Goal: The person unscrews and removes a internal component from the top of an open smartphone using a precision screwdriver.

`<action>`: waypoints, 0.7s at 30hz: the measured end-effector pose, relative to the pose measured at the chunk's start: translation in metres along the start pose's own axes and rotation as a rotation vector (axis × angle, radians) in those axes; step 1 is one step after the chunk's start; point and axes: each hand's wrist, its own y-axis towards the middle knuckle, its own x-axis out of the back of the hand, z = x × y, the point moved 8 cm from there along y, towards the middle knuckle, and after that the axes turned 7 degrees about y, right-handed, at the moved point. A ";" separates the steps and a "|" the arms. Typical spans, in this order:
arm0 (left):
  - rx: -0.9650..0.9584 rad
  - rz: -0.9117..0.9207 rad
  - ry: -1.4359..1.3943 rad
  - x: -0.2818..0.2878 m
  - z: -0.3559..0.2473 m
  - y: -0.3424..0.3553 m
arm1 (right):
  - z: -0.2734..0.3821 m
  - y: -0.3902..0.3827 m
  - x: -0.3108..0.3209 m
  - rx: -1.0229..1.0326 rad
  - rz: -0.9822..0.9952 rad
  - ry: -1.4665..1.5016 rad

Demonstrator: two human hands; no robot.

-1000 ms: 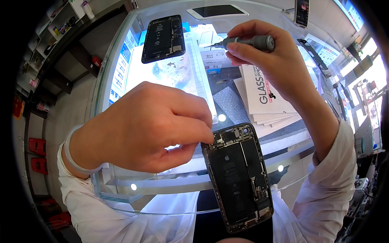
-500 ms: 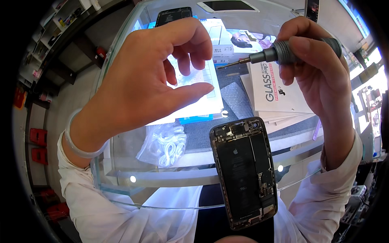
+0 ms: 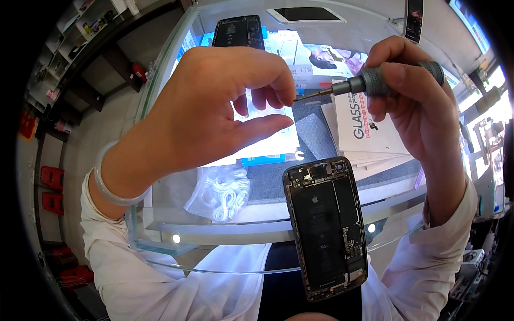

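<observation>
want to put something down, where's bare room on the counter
Bare-looking: grey mat, possibly under glass, between the clear plastic bag of white cables and the opened black rectangular phone; the glass countertop between the white flat phone and dark upright screen. Crowded: the middle, with stacked white packets, the left hand and right hand holding a grey cylindrical screwdriver.

Phone (image 3: 316, 235) before packets (image 3: 348, 120), bagged cable (image 3: 227, 199) at left
</observation>
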 end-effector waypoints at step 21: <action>-0.012 -0.038 -0.027 0.005 -0.004 0.001 | -0.001 0.000 -0.005 -0.003 0.052 -0.085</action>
